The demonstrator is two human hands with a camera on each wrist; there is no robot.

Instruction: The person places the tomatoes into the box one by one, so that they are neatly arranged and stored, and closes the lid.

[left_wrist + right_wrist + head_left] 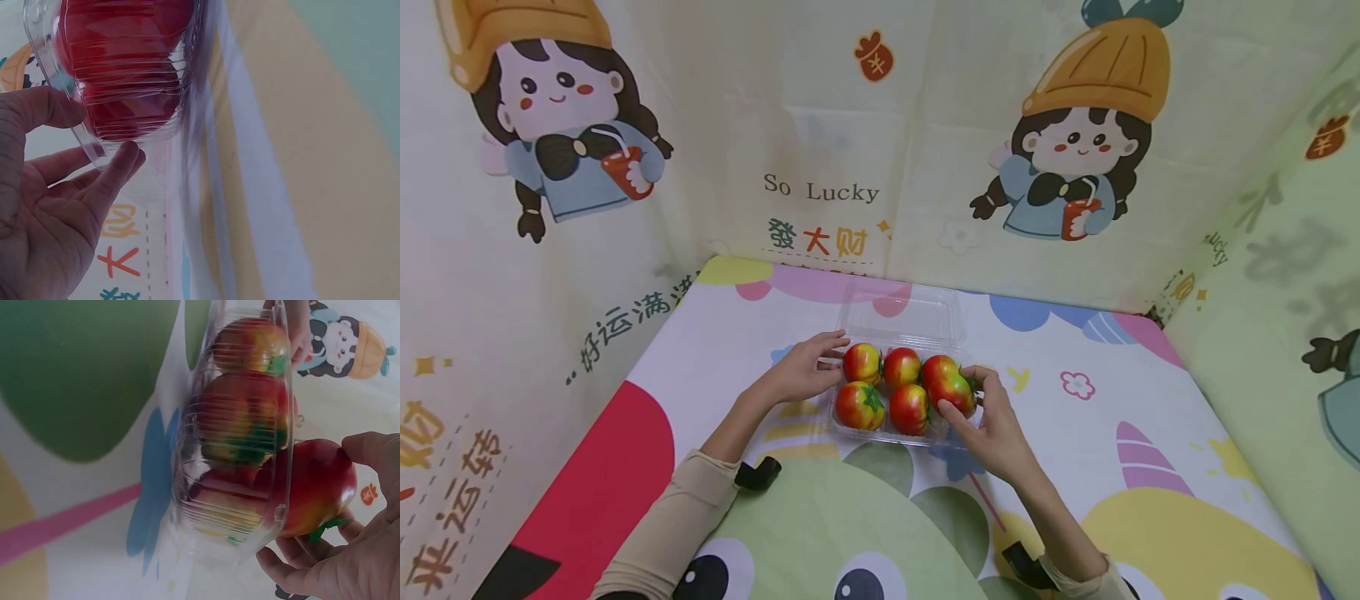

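Note:
A clear plastic clamshell box (887,440) holds several red-and-yellow tomatoes with green leafy tops, set in two rows. My right hand (1000,425) grips one tomato (951,393) between thumb and fingers at the box's right end. In the right wrist view this tomato (322,481) sits above the rim, overlapping the box wall. At the left end, my left hand (808,367) holds the box's rim. From the left wrist, its thumb (65,112) shows over the rim, with the fingertips (128,150) against the end wall.
The box's clear lid (898,317) lies folded back behind it. Underneath is a table (1045,367) with a colourful printed cover. Printed cloth walls (940,167) rise behind and at both sides. A black strap piece (758,473) sits at the left sleeve, another (1024,565) by the right.

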